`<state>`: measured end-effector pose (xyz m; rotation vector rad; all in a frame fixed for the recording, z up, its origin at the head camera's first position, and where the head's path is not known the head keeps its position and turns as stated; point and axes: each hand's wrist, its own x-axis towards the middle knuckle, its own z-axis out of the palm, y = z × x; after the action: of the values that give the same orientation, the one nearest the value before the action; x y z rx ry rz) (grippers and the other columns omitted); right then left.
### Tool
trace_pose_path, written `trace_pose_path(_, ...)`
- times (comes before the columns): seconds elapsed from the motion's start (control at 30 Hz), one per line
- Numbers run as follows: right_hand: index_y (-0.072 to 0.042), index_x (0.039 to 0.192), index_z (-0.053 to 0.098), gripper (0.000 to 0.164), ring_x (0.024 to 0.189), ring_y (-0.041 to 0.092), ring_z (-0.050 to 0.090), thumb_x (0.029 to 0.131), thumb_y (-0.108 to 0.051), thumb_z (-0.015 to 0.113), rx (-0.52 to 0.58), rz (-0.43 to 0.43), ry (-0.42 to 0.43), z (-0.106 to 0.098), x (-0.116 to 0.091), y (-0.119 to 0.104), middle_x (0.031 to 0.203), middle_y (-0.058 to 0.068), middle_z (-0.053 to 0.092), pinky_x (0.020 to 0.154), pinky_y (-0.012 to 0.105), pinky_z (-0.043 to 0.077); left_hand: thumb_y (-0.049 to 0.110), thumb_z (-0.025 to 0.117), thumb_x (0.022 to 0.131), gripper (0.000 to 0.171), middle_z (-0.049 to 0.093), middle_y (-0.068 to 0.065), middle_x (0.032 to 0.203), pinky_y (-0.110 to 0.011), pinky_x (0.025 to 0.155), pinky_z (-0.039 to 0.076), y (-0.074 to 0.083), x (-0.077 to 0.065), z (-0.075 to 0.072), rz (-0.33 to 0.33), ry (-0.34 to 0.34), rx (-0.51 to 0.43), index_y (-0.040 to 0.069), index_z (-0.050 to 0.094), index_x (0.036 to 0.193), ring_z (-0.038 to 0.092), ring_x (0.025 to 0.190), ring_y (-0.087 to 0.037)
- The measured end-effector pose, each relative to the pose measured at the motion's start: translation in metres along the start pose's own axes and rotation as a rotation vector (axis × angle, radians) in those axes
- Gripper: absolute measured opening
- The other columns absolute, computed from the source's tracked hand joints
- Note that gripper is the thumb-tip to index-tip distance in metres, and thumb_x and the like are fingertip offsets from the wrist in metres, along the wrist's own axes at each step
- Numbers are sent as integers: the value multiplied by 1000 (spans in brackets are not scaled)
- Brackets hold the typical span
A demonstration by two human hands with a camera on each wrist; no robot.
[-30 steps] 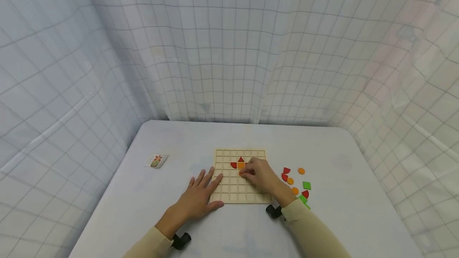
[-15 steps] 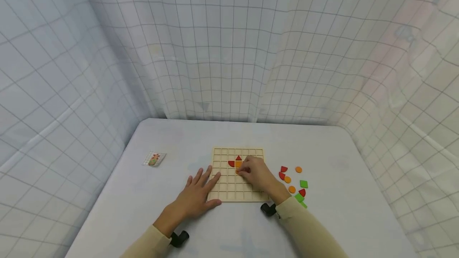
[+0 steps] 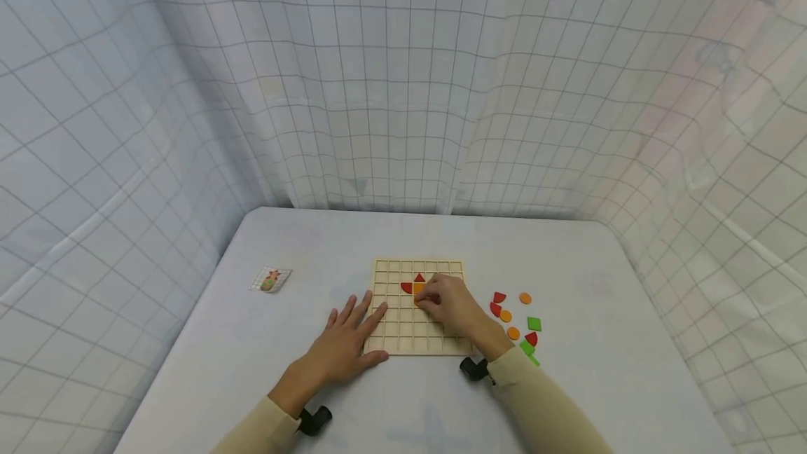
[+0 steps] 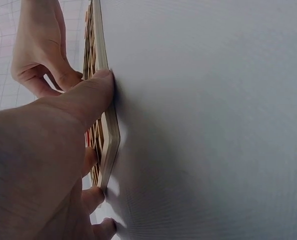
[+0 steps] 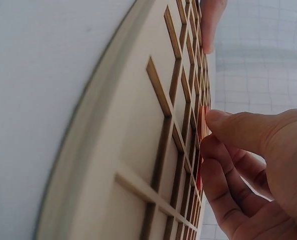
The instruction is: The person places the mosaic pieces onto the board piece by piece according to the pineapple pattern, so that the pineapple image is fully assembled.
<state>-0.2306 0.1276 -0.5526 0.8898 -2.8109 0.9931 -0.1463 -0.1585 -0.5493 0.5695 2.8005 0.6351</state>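
A pale wooden grid board lies on the white table. My left hand rests with spread fingers over its left edge. In the left wrist view, the thumb lies against the board's front edge. My right hand pinches a small orange disc at a cell just below an orange square; its fingers cover most of the disc. A red triangle sits above the square and a red quarter-circle to its left, both in cells.
Right of the board lie loose red quarter-circles, several orange discs and green pieces. A small picture card on a grid lies at the left. White checked curtains enclose the table's back and sides.
The head view has shifted slightly, so board and hands appear a little further left. My right hand keeps its pinch at the same cell; the left hand stays at the board's edge.
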Motion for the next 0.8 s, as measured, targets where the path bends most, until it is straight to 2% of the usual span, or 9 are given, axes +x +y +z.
trace_pose_path(0.2, -11, 111, 93, 7, 91, 11, 71, 104, -11, 90, -20, 24, 45, -6, -8, 5, 104, 2, 82, 83, 25, 62, 57, 80, 108, 93, 22, -20, 196, -85, 138, 23, 0, 1, 2, -3, -1, -4, 20, 40, 183, 21, 180, -56)
trace_pose_path(0.43, -4, 110, 91, 9, 87, 15, 73, 101, -2, 89, -3, 17, 95, -20, -25, 14, 103, 7, 81, 79, 26, 64, 57, 81, 107, 93, 22, -18, 196, -85, 139, 22, 0, 0, 4, -12, -4, -21, 21, 40, 183, 20, 181, -55)
trace_pose_path(0.67, -9, 111, 92, 10, 89, 10, 73, 101, -7, 91, -22, 123, 104, -34, -44, 32, 104, 1, 80, 77, 23, 61, 56, 81, 107, 94, 21, -19, 196, -84, 139, 21, 2, 0, 1, -12, -1, -20, 20, 40, 183, 19, 181, -54)
trace_pose_path(0.8, -9, 110, 91, 10, 89, 11, 74, 100, -6, 91, -39, 141, 126, -42, -54, 41, 103, 1, 81, 76, 24, 61, 56, 81, 108, 93, 21, -19, 196, -84, 140, 20, 3, 0, 0, -16, 0, -12, 19, 40, 183, 19, 181, -55)
